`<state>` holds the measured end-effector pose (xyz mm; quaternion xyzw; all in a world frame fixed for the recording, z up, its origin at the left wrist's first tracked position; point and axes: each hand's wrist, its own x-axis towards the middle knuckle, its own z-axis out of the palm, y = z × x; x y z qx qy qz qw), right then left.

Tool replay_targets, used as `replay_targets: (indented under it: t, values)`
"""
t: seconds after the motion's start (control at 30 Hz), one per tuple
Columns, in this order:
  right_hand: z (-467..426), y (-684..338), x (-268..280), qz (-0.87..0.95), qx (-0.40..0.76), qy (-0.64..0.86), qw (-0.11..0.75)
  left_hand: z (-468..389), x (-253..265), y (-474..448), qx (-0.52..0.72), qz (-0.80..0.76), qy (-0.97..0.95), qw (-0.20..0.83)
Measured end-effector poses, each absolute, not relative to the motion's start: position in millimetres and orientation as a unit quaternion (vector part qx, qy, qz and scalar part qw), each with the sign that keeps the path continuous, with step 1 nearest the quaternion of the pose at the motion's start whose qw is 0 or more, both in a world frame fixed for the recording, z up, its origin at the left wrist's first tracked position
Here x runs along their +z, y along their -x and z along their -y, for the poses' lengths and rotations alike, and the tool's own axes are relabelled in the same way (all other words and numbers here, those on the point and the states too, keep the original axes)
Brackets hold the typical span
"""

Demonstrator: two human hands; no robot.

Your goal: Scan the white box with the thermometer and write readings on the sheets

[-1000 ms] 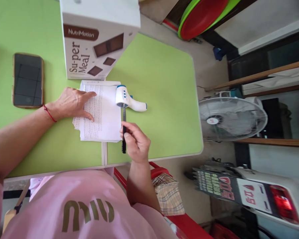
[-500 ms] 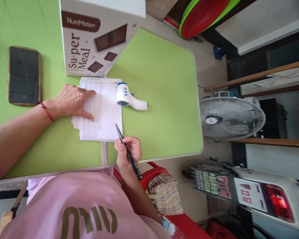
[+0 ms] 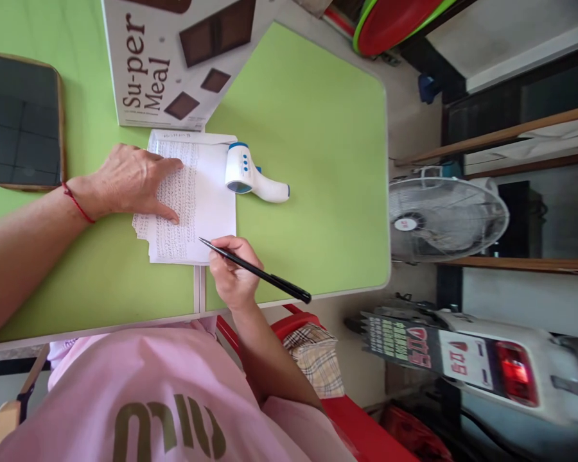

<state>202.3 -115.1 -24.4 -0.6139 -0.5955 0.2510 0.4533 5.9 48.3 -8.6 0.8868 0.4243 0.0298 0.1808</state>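
The paper stack (image 3: pixel 212 205) lies on the green table (image 3: pixel 327 167), near the edge where the person sits, and it is located between the two hands. The left hand (image 3: pixel 132 179) rests on the left part of the sheets, palm down. Its index finger and its thumb are stretched to the right and spread wide from each other, with lines of small handwriting between them. This hand is not gripping; it only lies on the paper. Its other fingers are mostly hidden, so I cannot tell how they are bent. At the wrist there is a thin red bracelet (image 3: pixel 77 204).

The right hand (image 3: pixel 236 273) is at the near right corner of the stack. Its thumb and fingers are closed around a black pen (image 3: pixel 270 276), close to the writing end. The pen is tilted: its tip points left, over the near part of the top sheet, just beside the written lines, and its back end extends to the right and nearer. Whether the tip touches the paper, I cannot tell.

A white and blue thermometer (image 3: pixel 243 173) lies on the far right part of the sheets, its handle reaching onto the table.
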Motion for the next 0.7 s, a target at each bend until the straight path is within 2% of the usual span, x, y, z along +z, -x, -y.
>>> replay_targets:
  t: [0.2, 0.4, 0.7]
  values:
    - [117.6, -195.2, -37.5, 0.579, 0.235, 0.595, 0.506, -49.1, -11.3, -4.5, 0.05, -0.408, -0.894, 0.18]
    - [116.7, -194.9, -36.8, 0.589, 0.231, 0.607, 0.48, -45.0, 8.1, -9.6, -0.027, -0.418, -0.898, 0.135]
    - [116.3, -196.7, -36.7, 0.621, 0.216, 0.605, 0.449, -44.1, 10.1, -10.9, -0.047, -0.41, -0.904, 0.109]
